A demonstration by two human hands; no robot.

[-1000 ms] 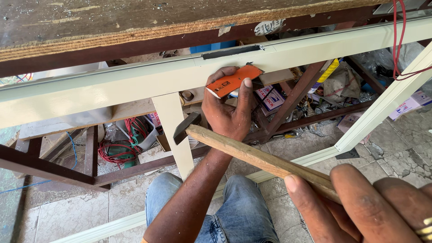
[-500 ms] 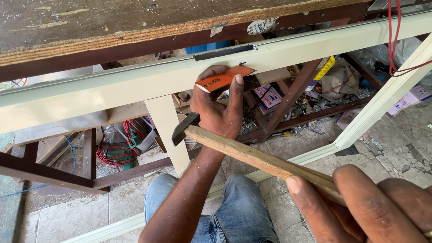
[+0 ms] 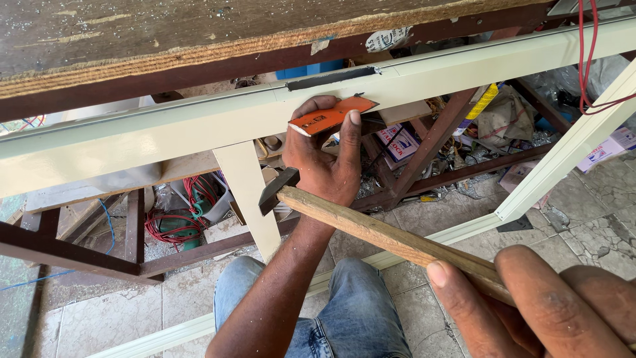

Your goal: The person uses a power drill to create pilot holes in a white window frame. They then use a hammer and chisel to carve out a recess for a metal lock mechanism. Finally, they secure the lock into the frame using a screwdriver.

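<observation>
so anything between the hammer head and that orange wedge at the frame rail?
Yes: the left hand pinching the orange wedge lies between it and the hammer head. The wedge tip already touches the cream frame rail. The right hand grips the wooden handle.

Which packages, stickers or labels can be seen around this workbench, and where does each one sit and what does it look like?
Flat white-and-purple printed carton: on the floor clutter under the frame, just right of the left hand.
White box with red and blue print: on the floor at the far right edge.
Round white sticker: stuck, crumpled, on the underside edge of the wooden bench top.
Dark printed label on the orange flat blade: pinched by the left hand against the cream metal bar.
</observation>
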